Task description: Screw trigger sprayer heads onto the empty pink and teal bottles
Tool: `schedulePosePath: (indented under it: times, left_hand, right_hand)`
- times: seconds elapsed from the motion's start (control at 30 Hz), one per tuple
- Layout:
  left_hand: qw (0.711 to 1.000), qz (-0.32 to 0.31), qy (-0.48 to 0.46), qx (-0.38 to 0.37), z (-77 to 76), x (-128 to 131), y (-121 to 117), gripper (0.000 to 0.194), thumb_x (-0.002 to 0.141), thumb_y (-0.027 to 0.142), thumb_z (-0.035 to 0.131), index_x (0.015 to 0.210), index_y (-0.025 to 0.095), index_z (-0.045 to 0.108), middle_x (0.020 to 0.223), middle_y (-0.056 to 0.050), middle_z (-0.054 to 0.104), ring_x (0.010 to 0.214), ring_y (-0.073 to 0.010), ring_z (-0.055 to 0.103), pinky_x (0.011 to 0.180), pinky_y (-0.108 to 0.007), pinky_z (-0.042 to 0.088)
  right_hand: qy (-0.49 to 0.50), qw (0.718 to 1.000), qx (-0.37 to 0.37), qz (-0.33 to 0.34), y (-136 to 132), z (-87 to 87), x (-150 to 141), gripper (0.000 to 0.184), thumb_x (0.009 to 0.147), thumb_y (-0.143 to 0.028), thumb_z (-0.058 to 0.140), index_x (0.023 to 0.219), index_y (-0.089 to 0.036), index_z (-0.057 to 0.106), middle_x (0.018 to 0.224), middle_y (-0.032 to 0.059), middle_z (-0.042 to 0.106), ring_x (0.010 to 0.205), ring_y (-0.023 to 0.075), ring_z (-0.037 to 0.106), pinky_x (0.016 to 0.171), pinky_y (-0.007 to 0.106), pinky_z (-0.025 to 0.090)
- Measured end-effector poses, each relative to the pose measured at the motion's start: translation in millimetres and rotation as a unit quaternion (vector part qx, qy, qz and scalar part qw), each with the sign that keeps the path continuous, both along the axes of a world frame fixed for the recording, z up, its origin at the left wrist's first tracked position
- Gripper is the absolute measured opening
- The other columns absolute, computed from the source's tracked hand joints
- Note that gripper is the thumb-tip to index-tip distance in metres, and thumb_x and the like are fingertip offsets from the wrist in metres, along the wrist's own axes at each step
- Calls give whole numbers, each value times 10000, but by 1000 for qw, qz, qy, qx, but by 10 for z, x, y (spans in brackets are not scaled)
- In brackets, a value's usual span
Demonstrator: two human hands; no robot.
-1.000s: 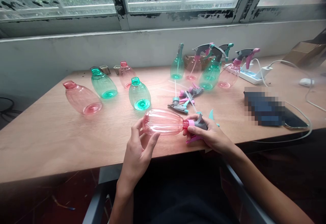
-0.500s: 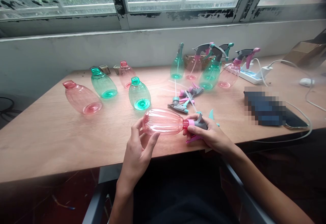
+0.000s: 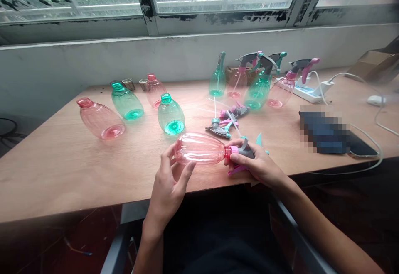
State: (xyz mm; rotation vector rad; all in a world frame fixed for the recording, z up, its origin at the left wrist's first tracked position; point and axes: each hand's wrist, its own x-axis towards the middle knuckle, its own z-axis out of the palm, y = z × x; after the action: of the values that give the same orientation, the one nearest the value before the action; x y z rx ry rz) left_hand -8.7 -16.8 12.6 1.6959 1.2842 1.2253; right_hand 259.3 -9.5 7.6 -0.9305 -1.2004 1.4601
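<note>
A pink transparent spray bottle [image 3: 199, 148] lies sideways in the air over the table's front part. My left hand [image 3: 170, 178] holds it round the base, thumb along the near side. My right hand [image 3: 254, 162] grips the grey and pink spray head [image 3: 246, 151] at the bottle's neck, where a pink collar [image 3: 233, 150] meets the ridged neck. Part of the head is hidden by my fingers. Behind the bottle lie loose spray heads, one grey and teal [image 3: 218, 130] and one grey and pink [image 3: 235, 112]. A teal trigger [image 3: 258, 140] shows just beyond my right hand.
Open-necked bottles, two green [image 3: 171, 116] [image 3: 127, 101] and two pink [image 3: 101, 120] [image 3: 155, 89], stand at left. Several bottles with spray heads, including a green one [image 3: 258, 91], stand at the back right. A power strip [image 3: 307, 93], phone [image 3: 361, 144], cables and cardboard box [image 3: 374, 64] are further right.
</note>
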Motion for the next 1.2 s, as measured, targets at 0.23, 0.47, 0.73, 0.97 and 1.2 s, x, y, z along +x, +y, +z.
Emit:
schedulePosePath:
  times: [0.23, 0.47, 0.73, 0.97, 1.2]
  left_hand:
    - [1000, 4, 11, 4, 8, 14, 9, 605, 1004, 515, 677, 1527, 304, 457, 1538, -92, 602, 1285, -247, 696, 1152, -433, 555]
    - [1000, 3, 9, 0, 12, 10, -3, 608, 1004, 506, 678, 1527, 289, 454, 1543, -105, 604, 1274, -251, 711, 1146, -431, 562]
    - [1000, 3, 3, 3, 5, 9, 2, 601, 1004, 502, 686, 1524, 300, 461, 1549, -92, 606, 1280, -241, 700, 1157, -425, 549]
    - [1000, 3, 1, 0, 11, 21, 0, 612, 1001, 516, 684, 1522, 284, 462, 1560, -104, 600, 1266, -236, 706, 1136, -417, 565]
    - [1000, 6, 1, 0, 25, 34, 5, 625, 996, 529, 683, 1523, 279, 459, 1583, -117, 587, 1299, -253, 696, 1136, -427, 572]
  right_hand:
    - [5, 1000, -6, 0, 2, -15, -1, 344, 931, -355, 868, 1189, -206, 695, 880, 29, 811, 744, 186, 779, 739, 310, 656]
    - [6, 1000, -14, -2, -2, -10, 1, 363, 915, -361, 878, 1186, -205, 693, 879, 39, 809, 746, 201, 782, 742, 330, 660]
    - [13, 1000, -10, 3, 7, -28, 6, 352, 917, -366, 875, 1173, -210, 690, 881, 40, 806, 750, 207, 778, 742, 347, 670]
    - [6, 1000, -10, -4, 5, -27, 10, 372, 904, -381, 881, 1170, -205, 689, 868, 45, 805, 751, 224, 778, 734, 369, 668]
    - [6, 1000, -4, 5, 7, -30, 10, 343, 926, -360, 865, 1182, -214, 690, 899, 43, 807, 778, 225, 781, 740, 371, 676]
